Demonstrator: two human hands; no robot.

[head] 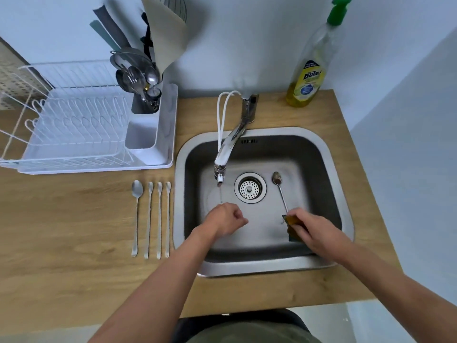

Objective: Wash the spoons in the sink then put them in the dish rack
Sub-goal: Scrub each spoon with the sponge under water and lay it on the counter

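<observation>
Over the steel sink (329, 154), our left hand (226, 219) curls empty below the faucet (230, 144). Our right hand (319, 231) grips a sponge (291, 220) at the handle end of a spoon (280, 191). Four spoons (148, 219) lie side by side on the counter (74, 231).

A pale, bluish-white back wall (247, 45) rises behind a light wood-grain counter (61, 243). A side wall (408, 144) of the same colour meets it in a corner on the right and runs close along the counter's right edge. At far left a beige perforated panel (10, 78) stands against the back wall, the light is soft and even with only faint shadows, and pale floor (371, 323) shows below the counter's front edge.
</observation>
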